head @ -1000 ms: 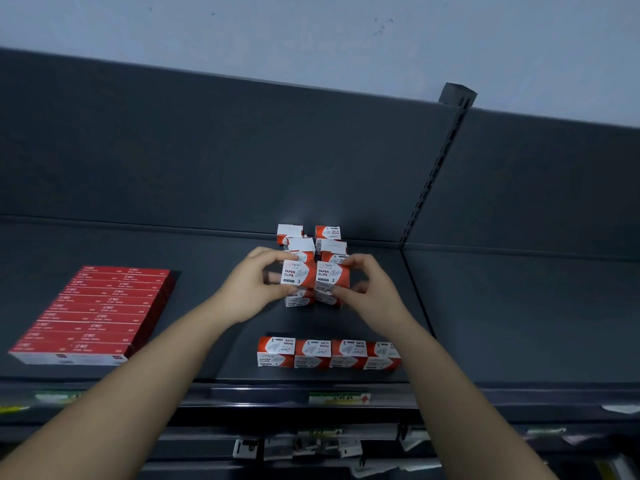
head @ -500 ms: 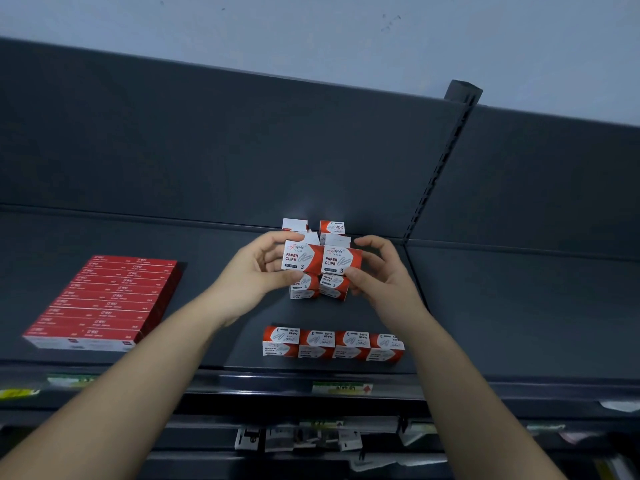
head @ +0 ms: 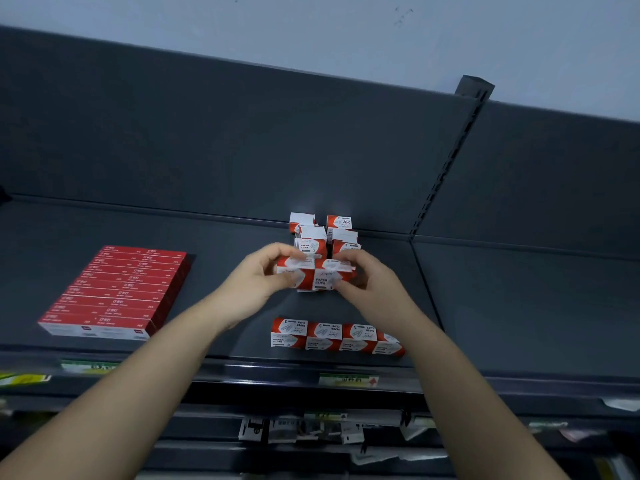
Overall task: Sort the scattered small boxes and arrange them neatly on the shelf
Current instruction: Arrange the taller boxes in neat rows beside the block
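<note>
Small red-and-white paper clip boxes sit on a dark grey shelf (head: 225, 327). My left hand (head: 258, 277) and my right hand (head: 372, 282) together grip a cluster of paper clip boxes (head: 317, 275) from its two sides, fingers curled over the top; the boxes beneath it are hidden. Behind the cluster, two short columns of the same boxes (head: 323, 233) run back to the rear panel. A row of several boxes (head: 332, 336) lies near the shelf's front edge, below my hands.
A flat stack of long red boxes (head: 114, 294) lies on the left of the shelf. A slotted upright post (head: 446, 168) divides the back panel on the right. Price labels (head: 346, 380) line the shelf's front lip, and a lower shelf holds blurred packets (head: 304, 429).
The cluster between my hands has tilted so that more of the boxes' tops shows. Both hands have closed in tighter over it. The other boxes have not moved.
</note>
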